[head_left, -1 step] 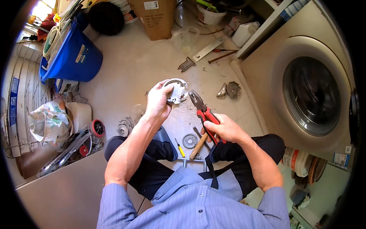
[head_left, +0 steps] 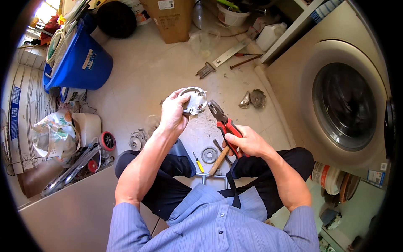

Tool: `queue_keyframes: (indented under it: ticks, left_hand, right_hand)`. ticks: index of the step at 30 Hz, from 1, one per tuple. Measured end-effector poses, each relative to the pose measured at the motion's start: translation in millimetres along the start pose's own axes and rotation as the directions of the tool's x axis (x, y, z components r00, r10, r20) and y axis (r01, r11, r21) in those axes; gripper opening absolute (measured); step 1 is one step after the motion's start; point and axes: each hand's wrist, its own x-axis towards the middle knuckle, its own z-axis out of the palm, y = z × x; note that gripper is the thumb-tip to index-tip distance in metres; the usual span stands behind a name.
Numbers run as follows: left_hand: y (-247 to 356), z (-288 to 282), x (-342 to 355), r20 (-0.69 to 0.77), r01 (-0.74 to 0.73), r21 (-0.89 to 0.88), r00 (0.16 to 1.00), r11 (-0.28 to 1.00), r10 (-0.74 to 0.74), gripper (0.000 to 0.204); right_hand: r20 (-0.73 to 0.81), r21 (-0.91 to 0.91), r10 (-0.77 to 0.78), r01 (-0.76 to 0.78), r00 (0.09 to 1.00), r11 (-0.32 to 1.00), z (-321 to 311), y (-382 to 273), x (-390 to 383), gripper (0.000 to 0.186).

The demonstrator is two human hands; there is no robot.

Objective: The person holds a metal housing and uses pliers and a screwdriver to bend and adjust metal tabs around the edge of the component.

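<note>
My left hand [head_left: 175,110] holds a round grey metal disc part [head_left: 195,101] by its left rim, thumb on its face. Small holes and a jagged right edge show on the disc. Closed around red-and-black handles, my right hand [head_left: 251,142] grips a pair of combination pliers [head_left: 217,111]. The plier jaws point up and left, close to the disc's right edge but apart from it. Below the hands, on the floor between my feet, lie a grey metal ring [head_left: 209,154], a hammer with a wooden handle [head_left: 219,161] and a yellow screwdriver [head_left: 199,164].
Broken metal pieces [head_left: 257,98] and a dark metal part [head_left: 205,70] lie ahead on the floor, near a flat metal strip [head_left: 231,53]. A front-loading washing machine [head_left: 306,101] stands on the right. At left are a blue bucket [head_left: 94,69] and a folded trolley [head_left: 71,173].
</note>
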Motion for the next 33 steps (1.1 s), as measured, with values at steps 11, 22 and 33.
queue_keyframes:
  ticks: [11,22,33]
  left_hand:
    - [3.6,8.8,-7.2,-0.044,0.044,-0.047,0.998,0.998,-0.046,0.027]
    - [-9.3,21.6,-12.6,0.013,-0.013,0.004,1.0,1.0,0.013,0.026]
    - [-28.9,25.3,-18.8,0.036,-0.155,0.067,0.988,0.986,0.153,0.025]
  right_hand:
    - [-0.36,-0.85,-0.669,0.067,0.65,0.523,-5.1,25.3,30.4,0.047]
    - [-0.372,-0.921,-0.749,-0.117,0.548,0.372,-6.7,23.6,27.1,0.044]
    - [-0.383,-0.923,-0.768,-0.244,0.513,0.297,-12.6,26.2,25.2,0.037]
